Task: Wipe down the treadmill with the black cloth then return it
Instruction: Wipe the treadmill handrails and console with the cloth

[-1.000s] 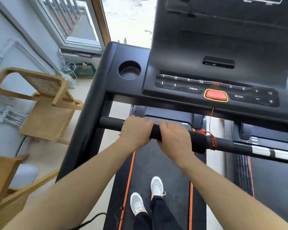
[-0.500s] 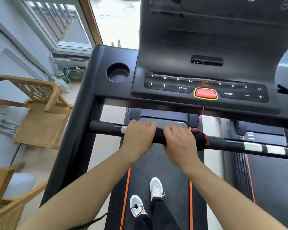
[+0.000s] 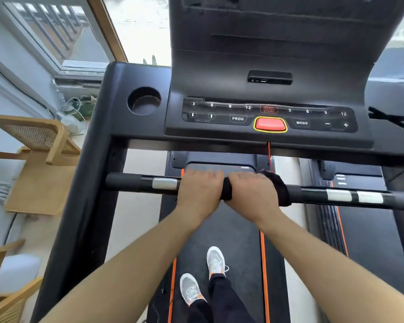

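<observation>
**Inspector:** Gripping the bar (image 3: 313, 194) with both hands, the person stands on the belt (image 3: 231, 234); the left hand (image 3: 200, 192) and right hand (image 3: 251, 197) sit side by side, both closed around the cloth (image 3: 281, 190), which is wrapped round the bar; cloth shows between the hands and bunches out past the right one.

**Clerk:** And the step, as judged?

**Inspector:** Wiping the bar, by the look of it; the console (image 3: 269, 115) and cup well (image 3: 144, 101) show no sign either way of having been wiped; the task seems some way from done, and where the cloth is to be returned cannot be told.

**Clerk:** Risks?

**Inspector:** First, the red cord (image 3: 269, 155); it hangs from under the console to just beside the cloth's far edge; a slide to the right could snag it and pull it loose. Second, the red button (image 3: 270, 124); a careless wipe across the panel may press it, and the person's shoes (image 3: 216, 259) are on the belt. Third, the loose bunch of cloth at the right may slip off the bar if the grip eases.

**Clerk:** Legible markings?

**Inspector:** "PROG" and "MODE"; two runs of 3, 6, 9, 12; up and down arrows over what looks like "INCLINE"; minus and plus; faint red text above the button, likely "STOP START", too blurred to confirm; no brand readable.
</observation>
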{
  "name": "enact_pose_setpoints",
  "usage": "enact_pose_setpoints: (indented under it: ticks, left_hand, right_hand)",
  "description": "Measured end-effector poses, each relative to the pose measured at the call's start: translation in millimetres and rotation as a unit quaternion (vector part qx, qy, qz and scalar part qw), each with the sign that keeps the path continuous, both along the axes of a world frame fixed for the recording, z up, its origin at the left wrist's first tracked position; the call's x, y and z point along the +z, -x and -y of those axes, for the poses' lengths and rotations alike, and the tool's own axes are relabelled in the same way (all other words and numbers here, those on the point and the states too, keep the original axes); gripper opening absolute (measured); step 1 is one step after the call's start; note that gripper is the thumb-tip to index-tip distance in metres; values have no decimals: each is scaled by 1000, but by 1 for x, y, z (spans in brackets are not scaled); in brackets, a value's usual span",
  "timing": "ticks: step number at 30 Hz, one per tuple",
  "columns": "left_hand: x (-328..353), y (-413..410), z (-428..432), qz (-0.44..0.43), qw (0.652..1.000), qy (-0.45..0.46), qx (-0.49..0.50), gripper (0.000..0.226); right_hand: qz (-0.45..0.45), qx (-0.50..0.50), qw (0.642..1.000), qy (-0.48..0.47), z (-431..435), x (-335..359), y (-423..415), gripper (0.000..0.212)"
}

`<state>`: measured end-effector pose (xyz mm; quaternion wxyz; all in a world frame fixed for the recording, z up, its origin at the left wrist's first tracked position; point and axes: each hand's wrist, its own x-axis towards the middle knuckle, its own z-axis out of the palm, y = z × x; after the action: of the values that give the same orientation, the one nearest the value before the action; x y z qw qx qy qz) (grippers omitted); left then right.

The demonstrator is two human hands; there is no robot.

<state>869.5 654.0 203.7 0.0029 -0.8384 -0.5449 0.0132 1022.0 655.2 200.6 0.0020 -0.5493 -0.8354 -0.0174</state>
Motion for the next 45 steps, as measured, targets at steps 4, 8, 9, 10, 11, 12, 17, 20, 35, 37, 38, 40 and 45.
enact_pose_setpoints:
  ticks: [4,8,9,10,11,12,17,20,35,37,38,40,45]
  left_hand:
    - [11,-5,-12,-29,996,82,4,12]
    - [35,-11,-56,-13,900,437,8,25]
    - [39,-13,-63,2,869,494,16,25]
    - [40,-14,-67,15,852,523,25,24]
    - [41,-15,-67,20,850,525,29,24]
    - [41,-14,-64,16,861,508,28,24]
    - [10,-9,-12,-19,997,69,-9,11]
    - [-11,-6,2,17,996,-87,-15,19]
    - [11,-2,-12,3,998,69,-2,19]
    - [-1,3,13,51,998,-49,2,20]
    - [-4,6,21,70,995,-66,5,25]
    - [-2,10,32,99,994,-35,2,40]
    - [34,22,26,201,978,55,29,37]
  right_hand:
    - [-8,9,1000,6,-5,-3,1,15]
    - [33,37,916,398,-49,34,5,20]
    - [19,27,892,451,-56,37,5,21]
    - [2,15,875,484,-61,39,5,22]
    - [-9,5,867,497,-63,39,5,21]
    - [-11,3,871,492,-60,38,4,20]
    - [20,2,996,85,-9,6,-2,11]
    - [-6,10,995,-99,7,-15,-2,15]
    - [-16,-23,994,103,-13,13,1,16]
    - [-58,-45,994,-85,16,-8,3,15]
    - [-69,-75,987,-126,26,-15,6,16]
    - [-97,-125,981,-114,43,-18,15,31]
    - [-166,-124,978,-35,74,9,10,57]
